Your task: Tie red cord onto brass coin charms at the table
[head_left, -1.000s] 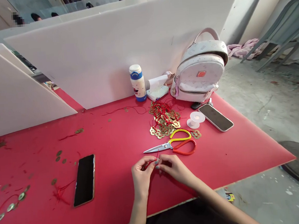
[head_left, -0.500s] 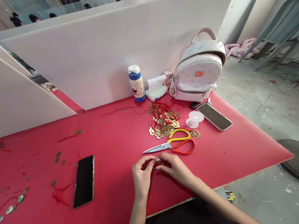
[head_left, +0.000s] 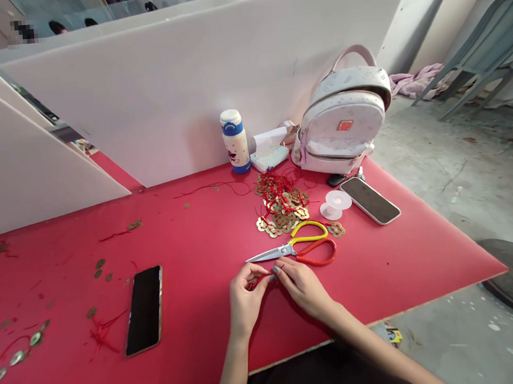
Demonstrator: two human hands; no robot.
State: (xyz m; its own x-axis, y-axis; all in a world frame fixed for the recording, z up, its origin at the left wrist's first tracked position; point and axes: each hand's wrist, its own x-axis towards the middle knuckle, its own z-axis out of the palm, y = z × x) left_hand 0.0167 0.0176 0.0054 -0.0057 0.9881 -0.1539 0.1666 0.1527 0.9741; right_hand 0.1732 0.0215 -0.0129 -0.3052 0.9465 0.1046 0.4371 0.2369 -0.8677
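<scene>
Red cord [head_left: 258,280] runs between my two hands, just in front of the scissors. My left hand [head_left: 247,290] is closed around it in a pinch, with part of the cord hidden by the fingers. Thumb and fingertips of my right hand [head_left: 300,283] pinch the cord's other part, and a short end pokes out past them. Scissors [head_left: 283,251] with one yellow and one red handle lie just beyond my fingers, blades slightly apart and pointing left. Behind them is a pile of brass coins [head_left: 282,205] tied with red cord. One tied coin cluster [head_left: 336,229] lies by the handles.
A black phone [head_left: 144,310] lies left, near loose coins [head_left: 100,268] and red thread scraps [head_left: 102,334]. At the back stand a bottle [head_left: 235,143] and white backpack [head_left: 344,123] against a white panel [head_left: 164,98]. A clear spool [head_left: 335,205] sits beside another phone [head_left: 371,199].
My right thumb and fingers have closed in on the cord, and more red cord shows between my hands. The view has shifted slightly; the things on the table lie as before.
</scene>
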